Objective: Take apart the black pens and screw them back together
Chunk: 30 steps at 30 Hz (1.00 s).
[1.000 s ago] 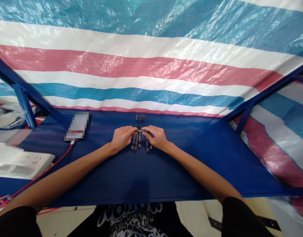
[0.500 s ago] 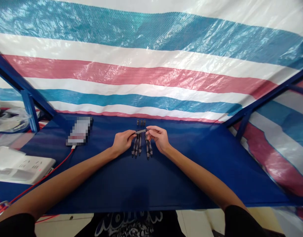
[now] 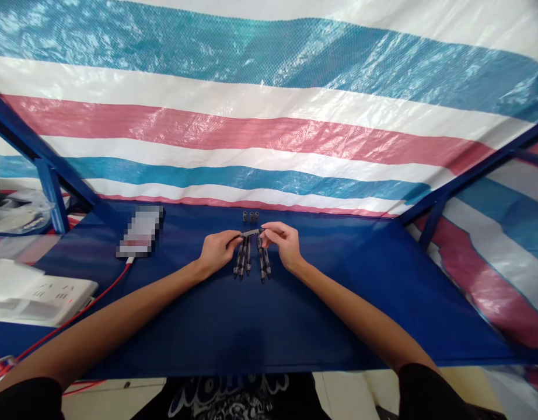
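Between my two hands a pen [image 3: 250, 233] is held level, dark at its ends with a grey middle. My left hand [image 3: 217, 252] pinches its left end, fingers closed. At its right end the fingertips of my right hand [image 3: 283, 242] are closed around it. Beneath the held pen, several dark pens lie on the blue table in two groups, a left group [image 3: 243, 259] and a right group [image 3: 264, 262], their upper ends partly hidden. Just beyond my hands stand three small dark caps [image 3: 251, 216] in a row.
On the left of the blue table [image 3: 199, 332] lies a phone [image 3: 142, 233], its screen blurred out, with a red cable [image 3: 107, 286] plugged in. A white power strip [image 3: 45, 297] sits nearer me. Striped sheeting [image 3: 260, 134] rises behind, between blue frame bars [image 3: 465, 175].
Almost nothing differs. My right hand's fingers have shifted very slightly at the pen's end; the pen, the caps and the pens on the table keep their places.
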Each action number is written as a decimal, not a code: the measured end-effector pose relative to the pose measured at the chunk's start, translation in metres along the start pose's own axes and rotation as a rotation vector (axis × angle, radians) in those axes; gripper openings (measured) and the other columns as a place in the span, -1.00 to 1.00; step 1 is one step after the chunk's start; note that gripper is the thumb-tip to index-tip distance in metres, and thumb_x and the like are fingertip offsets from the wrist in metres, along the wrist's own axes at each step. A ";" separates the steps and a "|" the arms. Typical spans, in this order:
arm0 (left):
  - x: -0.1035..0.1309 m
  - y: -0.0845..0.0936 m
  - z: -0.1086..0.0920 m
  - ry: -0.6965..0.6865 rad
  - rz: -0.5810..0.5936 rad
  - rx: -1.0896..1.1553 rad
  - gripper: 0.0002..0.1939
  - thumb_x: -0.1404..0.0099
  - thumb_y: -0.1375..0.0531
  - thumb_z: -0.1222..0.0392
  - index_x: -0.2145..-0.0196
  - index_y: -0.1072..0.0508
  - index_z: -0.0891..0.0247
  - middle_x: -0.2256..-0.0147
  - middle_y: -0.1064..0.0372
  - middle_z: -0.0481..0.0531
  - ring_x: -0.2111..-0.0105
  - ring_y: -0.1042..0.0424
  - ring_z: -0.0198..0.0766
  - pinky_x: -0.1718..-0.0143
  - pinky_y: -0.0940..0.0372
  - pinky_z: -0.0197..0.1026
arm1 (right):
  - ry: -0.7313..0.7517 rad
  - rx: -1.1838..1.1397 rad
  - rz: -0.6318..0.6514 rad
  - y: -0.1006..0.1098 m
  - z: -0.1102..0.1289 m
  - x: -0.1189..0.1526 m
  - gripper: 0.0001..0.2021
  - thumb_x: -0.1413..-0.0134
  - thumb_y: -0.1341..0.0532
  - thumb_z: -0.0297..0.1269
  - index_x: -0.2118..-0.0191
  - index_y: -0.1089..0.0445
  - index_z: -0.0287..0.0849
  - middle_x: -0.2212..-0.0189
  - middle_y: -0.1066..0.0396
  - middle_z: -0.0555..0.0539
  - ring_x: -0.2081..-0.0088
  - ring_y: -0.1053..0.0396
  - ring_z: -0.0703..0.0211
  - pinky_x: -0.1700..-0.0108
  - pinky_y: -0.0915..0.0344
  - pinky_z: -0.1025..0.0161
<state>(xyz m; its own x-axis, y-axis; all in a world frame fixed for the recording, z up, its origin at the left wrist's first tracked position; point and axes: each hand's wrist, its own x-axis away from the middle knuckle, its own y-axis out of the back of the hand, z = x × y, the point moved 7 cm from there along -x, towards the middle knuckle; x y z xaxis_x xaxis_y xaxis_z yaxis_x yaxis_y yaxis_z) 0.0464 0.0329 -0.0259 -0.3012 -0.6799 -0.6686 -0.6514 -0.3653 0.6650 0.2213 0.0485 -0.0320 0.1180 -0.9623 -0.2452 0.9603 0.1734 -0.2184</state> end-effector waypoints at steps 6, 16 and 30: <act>0.001 0.002 -0.006 -0.074 -0.020 0.065 -0.67 -0.39 -0.05 0.05 0.25 -0.56 0.26 0.33 -0.57 0.07 0.37 -0.56 -0.23 0.35 -0.41 -0.29 | 0.139 0.268 -0.096 0.003 0.007 0.007 -0.83 -0.04 -0.28 -0.19 0.24 -0.46 -0.12 0.52 -0.44 0.01 0.55 -0.41 0.23 0.41 -0.39 0.23; 0.002 0.007 -0.010 -0.122 -0.044 0.108 -0.69 -0.38 -0.08 0.06 0.26 -0.56 0.27 0.35 -0.57 0.07 0.39 -0.56 -0.26 0.38 -0.43 -0.32 | 0.186 0.333 -0.097 0.002 0.014 0.007 -0.84 -0.05 -0.27 -0.16 0.28 -0.45 -0.11 0.46 -0.45 -0.02 0.53 -0.40 0.21 0.39 -0.41 0.20; 0.005 0.022 -0.023 -0.201 -0.093 0.220 -0.76 -0.33 -0.14 0.20 0.10 -0.51 0.27 0.36 -0.57 0.05 0.52 -0.51 -0.38 0.44 -0.41 -0.40 | 0.090 0.199 0.002 -0.007 0.008 0.011 -0.83 0.02 -0.30 -0.17 0.32 -0.40 -0.12 0.62 -0.37 0.05 0.57 -0.38 0.21 0.46 -0.34 0.24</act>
<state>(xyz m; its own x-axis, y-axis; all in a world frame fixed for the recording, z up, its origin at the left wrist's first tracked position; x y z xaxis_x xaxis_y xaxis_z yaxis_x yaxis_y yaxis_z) 0.0464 0.0067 -0.0068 -0.3503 -0.5028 -0.7902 -0.8110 -0.2591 0.5245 0.2181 0.0352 -0.0252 0.1059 -0.9379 -0.3304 0.9921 0.1222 -0.0289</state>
